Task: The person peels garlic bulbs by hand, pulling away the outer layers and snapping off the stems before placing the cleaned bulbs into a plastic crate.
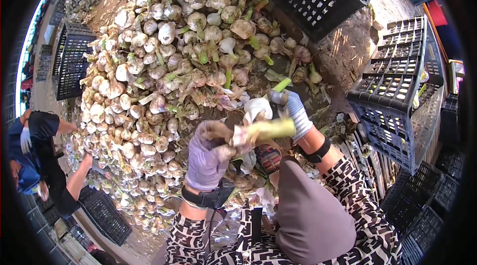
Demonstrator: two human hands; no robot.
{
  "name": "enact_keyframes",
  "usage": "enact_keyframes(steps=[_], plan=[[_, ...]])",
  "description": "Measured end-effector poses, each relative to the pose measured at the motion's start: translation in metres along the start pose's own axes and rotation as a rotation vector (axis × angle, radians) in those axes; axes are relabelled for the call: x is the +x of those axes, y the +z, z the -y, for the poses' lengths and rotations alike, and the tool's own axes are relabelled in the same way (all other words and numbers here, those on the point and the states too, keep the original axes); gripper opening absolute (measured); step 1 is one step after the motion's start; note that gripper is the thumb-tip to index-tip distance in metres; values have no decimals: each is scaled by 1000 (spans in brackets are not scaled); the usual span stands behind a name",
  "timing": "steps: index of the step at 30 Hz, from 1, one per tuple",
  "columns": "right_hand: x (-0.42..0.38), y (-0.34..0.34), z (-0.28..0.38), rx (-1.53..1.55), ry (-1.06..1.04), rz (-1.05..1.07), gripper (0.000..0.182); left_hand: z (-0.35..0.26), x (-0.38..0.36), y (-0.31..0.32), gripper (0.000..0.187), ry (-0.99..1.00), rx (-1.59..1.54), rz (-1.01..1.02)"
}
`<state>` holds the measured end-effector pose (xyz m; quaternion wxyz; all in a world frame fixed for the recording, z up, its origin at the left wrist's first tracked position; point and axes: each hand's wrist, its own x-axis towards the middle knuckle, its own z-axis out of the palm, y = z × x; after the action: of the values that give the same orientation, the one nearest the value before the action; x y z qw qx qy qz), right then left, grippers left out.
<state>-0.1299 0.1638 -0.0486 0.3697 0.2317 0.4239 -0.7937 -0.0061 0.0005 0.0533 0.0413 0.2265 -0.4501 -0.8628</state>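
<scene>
My left hand [206, 158], in a purple-grey glove with dirt-browned fingers, is closed at the root-like end of a thick, pale yellow-green garlic stalk [271, 130]. Motion blurs that stalk, and it points right, passing in front of my right wrist area. My right hand [293, 108], gloved in white-blue with dark fingertips, is closed on a clean white garlic bulb [258, 108] by its short green stem [282, 84]. A large heap of garlic [164, 61] lies just beyond both hands, many bulbs soil-stained and with cut stems.
Black plastic crates stand at the top [308, 1], at the left [72, 61] and at the lower left [104, 215]. On the right, a crate [392, 96] holds garlic. Another person [42, 155] sits at the left by the heap. My knee [313, 215] rises below my hands.
</scene>
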Motion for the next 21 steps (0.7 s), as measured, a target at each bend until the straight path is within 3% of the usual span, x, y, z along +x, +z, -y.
enact_keyframes(steps=[2,4,6,7,8,10,11,12,14,15,16,17,18,20,21], plan=[[6,-6,-6,83,54,-15,9,2,-10,-17,31,-36,-90,31],[13,-17,-9,99,111,-59,12,-5,-20,-38,21,-27,-378,275],[12,-19,-8,250,260,20,23,-14,-33,-49,13,73,-250,307],[9,-17,-8,248,261,29,26,-27,-40,-51,22,-77,-114,243],[9,-14,-11,248,266,37,26,-28,-43,-52,22,-71,-109,237],[10,-7,-12,297,210,-32,31,-27,-45,-55,23,-226,-41,331],[5,-4,-3,276,245,-22,35,-25,-45,-59,20,-262,-211,464],[0,-4,8,254,282,-15,39,-27,-46,-63,20,-266,-217,468],[21,-42,-5,323,281,158,41,-41,-45,-63,24,-335,440,437],[17,-35,-7,320,292,160,41,-42,-37,-36,31,-346,748,281],[10,-19,-6,275,283,79,40,-39,-23,-16,40,-490,958,267],[2,0,-3,230,267,0,39,-17,-22,-16,46,-497,933,171],[-13,21,2,262,275,-16,37,-15,-16,-1,48,-306,1189,227],[-32,25,8,319,350,263,33,16,-2,5,45,49,1039,90],[-26,23,0,278,349,217,34,22,6,6,45,48,1035,94]])
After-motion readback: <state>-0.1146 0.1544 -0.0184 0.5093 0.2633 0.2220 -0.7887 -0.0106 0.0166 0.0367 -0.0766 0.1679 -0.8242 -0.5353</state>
